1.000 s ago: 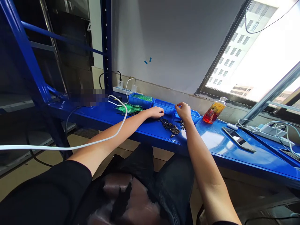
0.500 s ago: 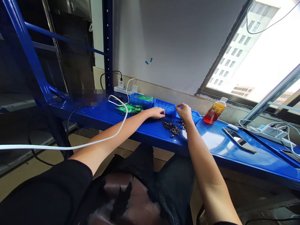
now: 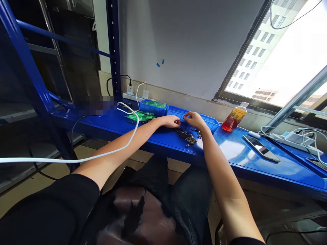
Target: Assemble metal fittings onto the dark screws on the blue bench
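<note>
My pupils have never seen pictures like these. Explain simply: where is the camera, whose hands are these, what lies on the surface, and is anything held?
There is no machine here. A person wears a camera on their head, so every picture looks forward and down over their own bare arms. On the blue bench lie small metal-looking parts, green packets, a drink bottle and a phone; blue bins stand behind the parts. The left hand is beside the parts, the right hand by the bins. Both have curled fingers, but anything in either grip is too small to make out.
</note>
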### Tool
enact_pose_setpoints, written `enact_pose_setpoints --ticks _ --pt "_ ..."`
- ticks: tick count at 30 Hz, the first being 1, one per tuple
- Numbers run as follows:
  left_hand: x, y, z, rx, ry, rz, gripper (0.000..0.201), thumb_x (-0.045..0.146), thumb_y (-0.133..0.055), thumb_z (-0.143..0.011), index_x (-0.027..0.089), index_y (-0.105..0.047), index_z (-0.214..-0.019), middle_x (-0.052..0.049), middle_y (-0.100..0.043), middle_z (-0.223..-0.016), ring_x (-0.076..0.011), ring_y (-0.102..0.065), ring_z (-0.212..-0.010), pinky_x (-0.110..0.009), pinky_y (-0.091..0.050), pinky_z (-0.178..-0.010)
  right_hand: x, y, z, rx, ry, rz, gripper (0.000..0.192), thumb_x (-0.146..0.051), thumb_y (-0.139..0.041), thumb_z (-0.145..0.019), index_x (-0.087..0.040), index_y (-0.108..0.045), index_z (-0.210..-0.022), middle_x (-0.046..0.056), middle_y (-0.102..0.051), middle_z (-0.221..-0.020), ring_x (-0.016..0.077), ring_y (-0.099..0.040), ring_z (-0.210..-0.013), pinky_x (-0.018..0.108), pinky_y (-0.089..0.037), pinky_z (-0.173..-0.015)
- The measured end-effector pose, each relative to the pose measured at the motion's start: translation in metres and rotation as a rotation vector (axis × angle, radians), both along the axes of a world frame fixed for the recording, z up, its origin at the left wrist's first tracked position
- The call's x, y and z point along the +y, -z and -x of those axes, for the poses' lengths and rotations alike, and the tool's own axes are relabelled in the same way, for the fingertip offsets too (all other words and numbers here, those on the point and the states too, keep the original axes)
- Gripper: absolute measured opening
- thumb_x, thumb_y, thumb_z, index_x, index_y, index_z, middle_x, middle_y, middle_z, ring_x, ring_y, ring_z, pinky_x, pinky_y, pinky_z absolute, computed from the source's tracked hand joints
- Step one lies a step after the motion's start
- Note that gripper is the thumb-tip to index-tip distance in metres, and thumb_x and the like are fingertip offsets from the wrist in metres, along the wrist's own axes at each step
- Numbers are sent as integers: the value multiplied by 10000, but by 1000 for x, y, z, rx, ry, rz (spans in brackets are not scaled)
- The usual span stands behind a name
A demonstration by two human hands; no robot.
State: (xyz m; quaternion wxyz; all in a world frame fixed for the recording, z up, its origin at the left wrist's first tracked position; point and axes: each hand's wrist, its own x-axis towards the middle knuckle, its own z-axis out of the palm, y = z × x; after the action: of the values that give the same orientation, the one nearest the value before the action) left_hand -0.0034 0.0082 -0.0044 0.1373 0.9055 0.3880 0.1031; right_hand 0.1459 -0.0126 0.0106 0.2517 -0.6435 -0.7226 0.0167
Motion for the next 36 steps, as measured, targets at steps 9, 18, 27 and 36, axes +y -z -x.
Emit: enact_pose_setpoints --ticks 9,18,27,36 --pt "0 0 0 36 -7 -28 194 218 -449 -705 164 -606 -804 -21 -672 -871 -158 -586 -786 -202 -407 -655 -2 -1 1 -100 -59 217 235 -262 -515 -808 -141 -653 -955 16 -635 -755 77 -499 -578 172 -336 -510" --pt "-1 0 -2 40 -123 -27 270 273 -383 -838 160 -534 -1031 -61 -628 -1047 -168 -568 -896 -220 -412 -744 -5 -2 3 -100 -46 210 239 -267 -533 -803 -138 -642 -972 12 -628 -745 81 -494 -574 183 -345 -524" --pt "0 1 -4 -1 -236 -30 266 225 -318 -886 146 -482 -1079 -78 -630 -981 -174 -580 -848 -239 -416 -712 -6 -2 3 33 -135 264 119 -207 -521 -793 -154 -619 -835 -42 -537 -613 65 -435 -524 177 -333 -506" --pt "0 2 -4 -26 -213 -54 223 236 -387 -859 162 -501 -1036 -64 -632 -985 -174 -580 -868 -234 -415 -721 -7 -2 4 3 -99 250 130 -134 -468 -786 -158 -593 -758 -39 -531 -608 68 -430 -531 178 -323 -505"
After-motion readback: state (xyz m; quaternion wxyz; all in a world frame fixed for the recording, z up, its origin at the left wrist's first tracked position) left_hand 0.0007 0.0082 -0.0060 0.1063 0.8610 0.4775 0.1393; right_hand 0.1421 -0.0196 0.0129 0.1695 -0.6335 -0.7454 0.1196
